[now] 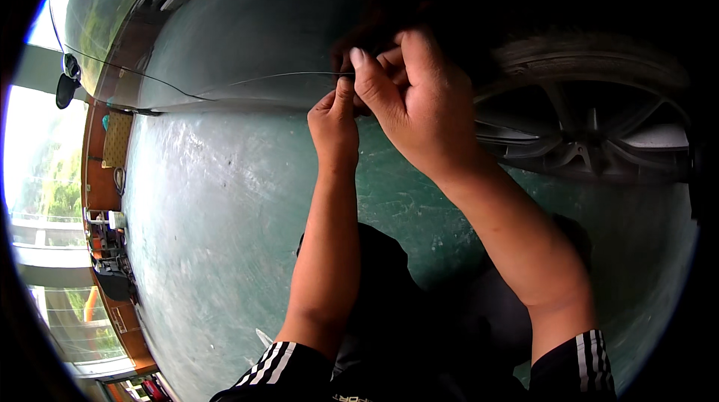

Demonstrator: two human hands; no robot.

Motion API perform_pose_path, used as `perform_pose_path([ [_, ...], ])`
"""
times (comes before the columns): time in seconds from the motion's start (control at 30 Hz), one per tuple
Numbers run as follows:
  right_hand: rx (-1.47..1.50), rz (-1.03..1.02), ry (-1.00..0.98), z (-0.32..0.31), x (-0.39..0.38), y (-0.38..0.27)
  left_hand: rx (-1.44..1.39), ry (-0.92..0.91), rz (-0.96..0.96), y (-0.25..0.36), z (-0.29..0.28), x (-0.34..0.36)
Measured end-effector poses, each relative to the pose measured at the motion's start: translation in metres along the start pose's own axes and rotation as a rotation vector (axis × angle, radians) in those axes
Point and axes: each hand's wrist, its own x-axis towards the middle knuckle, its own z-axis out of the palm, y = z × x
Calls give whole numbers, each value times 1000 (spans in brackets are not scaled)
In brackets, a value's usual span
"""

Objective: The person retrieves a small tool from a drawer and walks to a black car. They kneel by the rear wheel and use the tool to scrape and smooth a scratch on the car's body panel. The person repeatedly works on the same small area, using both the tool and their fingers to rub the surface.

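A thin strand (292, 73), like a wire or thread, runs leftward from my hands along the lower side of a dark, glossy car body (255, 24). My left hand (335, 123) is closed, thumb pressed against the curled fingers at the strand's right end. Just right of it and slightly higher, my right hand (419, 95) is also closed, its thumb and bent fingers at the strand. Deep shadow hides the fingertips of the right hand and whatever lies behind them. Both hands are close to the car's lower edge.
A spoked car wheel (588, 132) with its tyre stands in shadow to the right. Below spreads a worn green floor (202, 215). My dark-clothed knee (382, 252) is bent beneath my arms. Tools and clutter (111, 248) line the far-left wall, beside bright windows (45, 170).
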Motion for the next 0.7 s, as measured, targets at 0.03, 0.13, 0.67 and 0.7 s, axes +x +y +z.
perform_pose_path([
  [0.03, 17, 14, -10, 0, 0, 0, -8, -9, 0, 1, 0, 0],
  [0.13, 41, 37, -8, -2, 3, -1, 5, 5, -21, -1, 0, 0],
  [0.67, -167, 261, -236, 30, -37, 31, 20, -1, 63, -3, -6, 3],
  [0.7, -189, 264, -234, 31, -37, 29, 41, -1, 61, -4, -6, 5],
])
